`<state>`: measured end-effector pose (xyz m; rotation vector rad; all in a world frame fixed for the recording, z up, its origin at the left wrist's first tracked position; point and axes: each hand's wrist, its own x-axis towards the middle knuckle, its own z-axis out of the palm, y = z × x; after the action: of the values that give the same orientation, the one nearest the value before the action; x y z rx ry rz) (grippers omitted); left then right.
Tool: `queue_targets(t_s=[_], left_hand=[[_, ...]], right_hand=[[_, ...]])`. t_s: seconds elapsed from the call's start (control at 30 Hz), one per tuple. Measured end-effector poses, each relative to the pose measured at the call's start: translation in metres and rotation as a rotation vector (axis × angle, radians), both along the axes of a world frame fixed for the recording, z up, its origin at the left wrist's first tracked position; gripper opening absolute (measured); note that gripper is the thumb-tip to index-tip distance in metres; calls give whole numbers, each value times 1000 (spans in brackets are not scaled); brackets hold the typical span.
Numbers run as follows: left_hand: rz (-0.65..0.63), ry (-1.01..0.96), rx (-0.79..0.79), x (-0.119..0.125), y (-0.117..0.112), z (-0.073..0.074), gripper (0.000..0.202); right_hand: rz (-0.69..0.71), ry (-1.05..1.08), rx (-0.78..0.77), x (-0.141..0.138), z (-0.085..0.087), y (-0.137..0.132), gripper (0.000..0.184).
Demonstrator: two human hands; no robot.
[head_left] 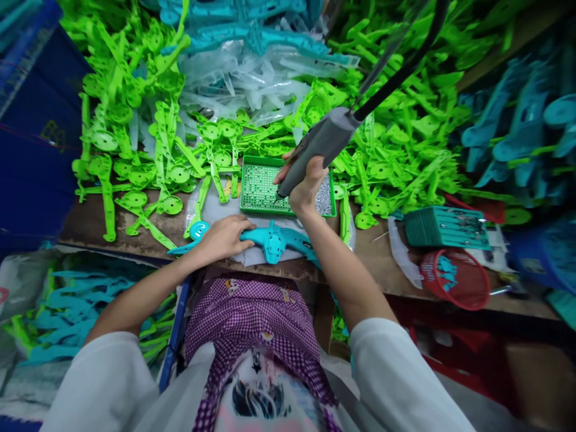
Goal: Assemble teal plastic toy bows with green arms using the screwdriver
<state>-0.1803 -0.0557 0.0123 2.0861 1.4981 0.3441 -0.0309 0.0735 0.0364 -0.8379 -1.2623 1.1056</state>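
My right hand is wrapped round a grey electric screwdriver, tilted so its tip points down over a green perforated tray. Small silver screws lie heaped at the tray's right side. Whether a screw sits on the tip is too small to tell. My left hand grips a long turquoise plastic part at the table's front edge, fingers over its left half. A round disc with a pale print shows beside that wrist. The part's right end passes behind my right forearm.
Bright green plastic parts pile up left, right and behind the tray. Clear plastic pieces lie at the back. Farther right are a teal basket holding small parts and a red basket. A black cable runs up from the screwdriver.
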Motion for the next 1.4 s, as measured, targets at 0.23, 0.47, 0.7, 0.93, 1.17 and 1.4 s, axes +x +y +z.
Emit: queue_targets(t_s=[0.23, 0.47, 0.7, 0.93, 1.17, 1.4], left_hand=[[-2, -5, 30, -1, -1, 0, 35], [0, 13, 36, 0, -1, -4, 32], [-8, 29, 58, 0, -1, -6, 33], [-4, 21, 40, 1, -2, -4, 31], [-4, 39, 29, 2, -5, 1, 29], [-27, -1, 15, 0, -2, 3, 41]], right_hand=[[55, 121, 51, 18, 40, -30, 70], [173, 142, 7, 18, 28, -74, 68], [114, 87, -109, 12, 20, -71, 76], [194, 86, -96, 13, 7, -71, 74], [330, 97, -48, 12, -11, -72, 63], [137, 61, -44, 12, 7, -65, 63]])
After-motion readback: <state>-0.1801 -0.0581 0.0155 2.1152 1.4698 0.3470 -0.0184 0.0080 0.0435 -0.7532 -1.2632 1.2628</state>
